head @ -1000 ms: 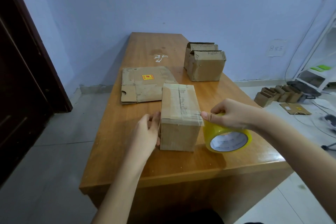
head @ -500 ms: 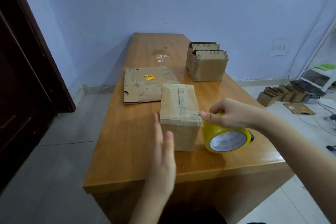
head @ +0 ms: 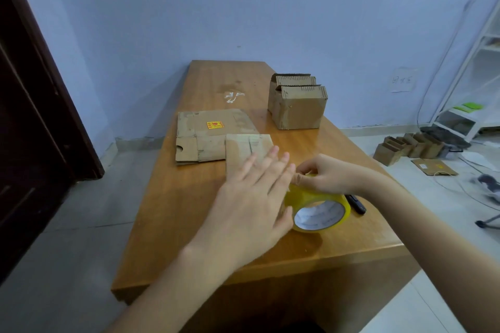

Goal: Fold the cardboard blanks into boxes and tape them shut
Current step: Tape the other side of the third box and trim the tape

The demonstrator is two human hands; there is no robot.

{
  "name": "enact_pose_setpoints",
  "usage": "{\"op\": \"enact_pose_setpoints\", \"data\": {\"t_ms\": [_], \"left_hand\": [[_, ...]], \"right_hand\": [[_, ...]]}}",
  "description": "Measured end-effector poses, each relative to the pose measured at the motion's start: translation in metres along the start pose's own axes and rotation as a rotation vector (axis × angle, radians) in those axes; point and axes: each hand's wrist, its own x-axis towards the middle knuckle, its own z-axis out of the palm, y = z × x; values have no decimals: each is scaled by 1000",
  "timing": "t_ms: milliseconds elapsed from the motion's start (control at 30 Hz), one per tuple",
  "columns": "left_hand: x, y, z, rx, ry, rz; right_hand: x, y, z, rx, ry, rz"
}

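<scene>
Near the desk's (head: 167, 224) front edge the left hand (head: 251, 205) lies flat with straight fingers over the box (head: 243, 149), hiding most of it, while the right hand (head: 330, 174) pinches the top of the yellow tape roll (head: 319, 211) standing just right of the box. A flat blank (head: 205, 132) lies behind the box, touching its far left side, and two folded boxes (head: 297, 105) stand side by side at the right edge farther back. A black pen (head: 357, 204) lies just right of the roll.
</scene>
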Motion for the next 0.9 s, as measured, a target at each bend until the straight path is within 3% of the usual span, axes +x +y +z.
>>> {"op": "enact_pose_setpoints", "data": {"t_ms": [67,133,233,333,600,767,833,900], "left_hand": [[6,1,8,3,-142,46],[4,-1,13,-31,-178,15],[3,-5,13,-78,-127,-23],[4,-4,12,-95,-126,-37],[3,-10,2,-151,-115,0],[4,-8,5,-57,-97,-12],[3,-7,5,-66,-82,-16],[2,-7,5,-45,-74,-15]], "right_hand": [[0,2,2,36,-9,10],[-1,3,4,51,-8,13],[-6,3,2,183,1,5],[-16,19,1,380,113,-62],[-36,35,35,435,369,-273],[-39,30,28,208,371,-286],[-40,24,20,25,289,-168],[-38,16,9,-321,140,28]]}}
